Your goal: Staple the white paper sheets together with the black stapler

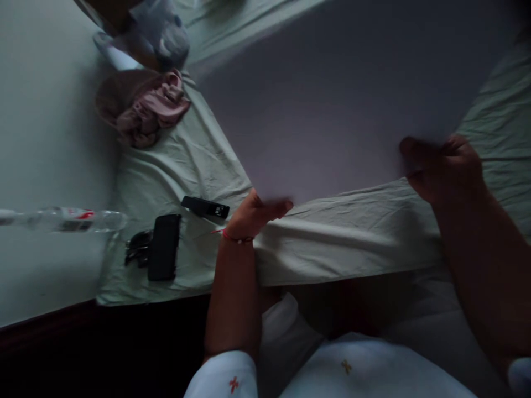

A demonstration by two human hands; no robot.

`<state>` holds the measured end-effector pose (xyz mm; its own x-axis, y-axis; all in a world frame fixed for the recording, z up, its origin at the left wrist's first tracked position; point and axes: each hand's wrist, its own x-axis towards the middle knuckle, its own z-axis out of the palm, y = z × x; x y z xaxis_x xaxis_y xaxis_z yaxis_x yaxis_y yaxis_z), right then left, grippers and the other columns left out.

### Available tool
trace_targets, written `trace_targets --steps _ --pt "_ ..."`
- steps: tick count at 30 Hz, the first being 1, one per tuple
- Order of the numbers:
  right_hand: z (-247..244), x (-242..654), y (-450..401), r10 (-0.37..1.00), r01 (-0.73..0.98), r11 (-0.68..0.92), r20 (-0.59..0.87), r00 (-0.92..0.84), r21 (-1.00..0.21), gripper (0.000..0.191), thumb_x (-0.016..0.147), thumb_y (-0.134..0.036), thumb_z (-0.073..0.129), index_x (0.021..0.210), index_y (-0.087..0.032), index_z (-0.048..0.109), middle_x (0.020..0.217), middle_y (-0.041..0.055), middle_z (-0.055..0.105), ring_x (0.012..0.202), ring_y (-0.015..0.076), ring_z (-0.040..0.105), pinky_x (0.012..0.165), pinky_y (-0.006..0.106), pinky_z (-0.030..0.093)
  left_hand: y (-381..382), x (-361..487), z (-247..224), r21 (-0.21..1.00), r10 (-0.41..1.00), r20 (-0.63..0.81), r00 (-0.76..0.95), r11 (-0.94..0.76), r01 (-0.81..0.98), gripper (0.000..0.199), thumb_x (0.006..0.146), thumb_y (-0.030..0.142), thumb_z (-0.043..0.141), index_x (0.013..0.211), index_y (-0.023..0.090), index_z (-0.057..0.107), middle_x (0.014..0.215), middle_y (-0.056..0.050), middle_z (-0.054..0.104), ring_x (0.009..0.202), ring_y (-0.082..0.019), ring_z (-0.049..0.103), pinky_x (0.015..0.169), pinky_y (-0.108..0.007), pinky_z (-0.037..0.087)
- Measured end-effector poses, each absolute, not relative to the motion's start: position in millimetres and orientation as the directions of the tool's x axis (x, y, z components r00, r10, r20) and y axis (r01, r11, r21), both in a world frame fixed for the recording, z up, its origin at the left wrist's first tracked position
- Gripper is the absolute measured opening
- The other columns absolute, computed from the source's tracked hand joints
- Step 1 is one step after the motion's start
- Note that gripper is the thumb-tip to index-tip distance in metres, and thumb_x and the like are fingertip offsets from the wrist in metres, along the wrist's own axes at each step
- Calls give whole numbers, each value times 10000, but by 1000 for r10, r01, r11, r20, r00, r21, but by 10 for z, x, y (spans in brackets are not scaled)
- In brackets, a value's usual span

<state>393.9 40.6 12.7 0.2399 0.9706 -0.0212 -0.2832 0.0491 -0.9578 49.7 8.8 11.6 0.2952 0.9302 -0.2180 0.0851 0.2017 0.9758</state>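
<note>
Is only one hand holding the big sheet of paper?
No, the left hand and right hand both grip the sheet of paper along its near edge.

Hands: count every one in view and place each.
2: the left hand at the near left corner of the large sheet, the right hand along its near edge.

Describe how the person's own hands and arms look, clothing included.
The left hand is ungloved, with a thin red bracelet at the wrist; the pale left sleeve bears a small orange-red, cross-like mark. The right hand is ungloved too, no band visible; just the pale right sleeve's edge shows.
</note>
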Motion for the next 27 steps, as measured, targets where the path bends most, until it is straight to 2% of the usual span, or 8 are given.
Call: trace_targets --steps 5,10,12,15,18,21,24,27 --pt "146 3916 417 966 -304 1 -78 248 -953 463 416 -374 1051 687 -216 710 803 -5 689 749 138 629 833 385 602 74 471 139 977 931 -204 303 172 130 385 720 393 907 648 187 589 577 38 530 528 -83 440 504 -240 336" --pt "145 3942 387 973 -249 -13 -69 219 -969 421 503 -375 1031 744 -212 726 902 20 724 847 156 658 891 376 574 100 444 204 951 957 -203 208 143 274 354 771 382 847 621 203 581 590 25 544 551 -106 459 531 -250 378" --pt "125 3991 366 975 -142 -51 -80 208 -989 382 532 -371 1020 708 -200 727 881 22 725 822 148 643 883 365 572 138 416 204 937 977 -167 135 115 328 261 738 348 855 715 202 640 731 -8 658 678 -138 565 638 -255 478" --pt "94 4069 336 971 139 -125 -92 219 -982 361 577 -370 999 636 -177 700 767 23 681 765 155 610 839 387 584 197 377 160 930 992 -118 40 97 354 282 691 348 883 838 195 697 960 -71 747 910 -205 662 866 -323 564" --pt "93 4095 325 981 293 -55 4 196 -954 355 566 -344 998 733 -192 724 881 39 727 971 229 663 976 436 582 210 371 95 955 997 -26 -72 46 294 330 692 372 889 923 215 713 1012 -81 755 1057 -247 684 1024 -387 556" --pt "114 4059 338 989 231 48 79 125 -972 405 540 -321 1000 833 -216 741 1050 52 765 1236 290 636 1137 478 520 163 386 68 964 973 80 -216 -21 265 437 670 356 900 1037 229 701 1034 -63 749 1173 -253 669 1116 -397 524" --pt "125 4009 359 999 55 -10 -7 40 -998 403 513 -335 1004 766 -215 715 1000 75 777 1293 339 630 1126 538 535 109 386 89 959 964 117 -241 -46 280 505 659 364 900 1098 217 698 1037 -60 742 1193 -260 671 1123 -397 530" --pt "111 3982 369 995 -30 -84 -82 -62 -996 451 412 -215 1012 738 -213 700 986 94 782 1297 357 635 1100 520 556 99 372 111 937 970 141 -196 -67 343 559 640 371 923 1127 212 698 1064 -68 741 1199 -274 671 1143 -410 520"
